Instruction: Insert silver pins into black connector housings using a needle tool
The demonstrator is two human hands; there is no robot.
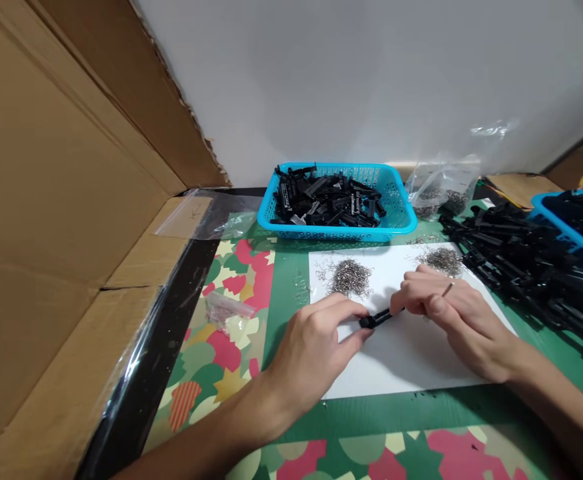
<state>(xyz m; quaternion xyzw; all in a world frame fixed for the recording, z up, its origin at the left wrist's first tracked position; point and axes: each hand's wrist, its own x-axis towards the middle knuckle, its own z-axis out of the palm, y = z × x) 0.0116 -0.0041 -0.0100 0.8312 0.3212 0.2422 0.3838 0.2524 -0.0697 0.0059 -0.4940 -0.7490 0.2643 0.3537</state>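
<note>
My left hand [324, 333] pinches one end of a slim black plastic part [375, 319] between thumb and fingers, low over a white sheet [386, 363]. At the part's other end is my right hand [446, 310], its fingers curled. A thin stick-like tool [448, 289] pokes up between the right thumb and fingers; its working tip is hidden. Just beyond the left fingers lies a heap of tiny metal springs or clips [350, 277]. A second heap of the small metal pieces [441, 261] sits behind my right hand.
A blue basket [336, 232] of black parts stands at the back. More black parts [526, 260] are piled at right, beside another blue basket [574, 233]. Clear bags [444, 187] hold metal bits. A small plastic bag [229, 310] lies left; cardboard [61, 220] walls that side.
</note>
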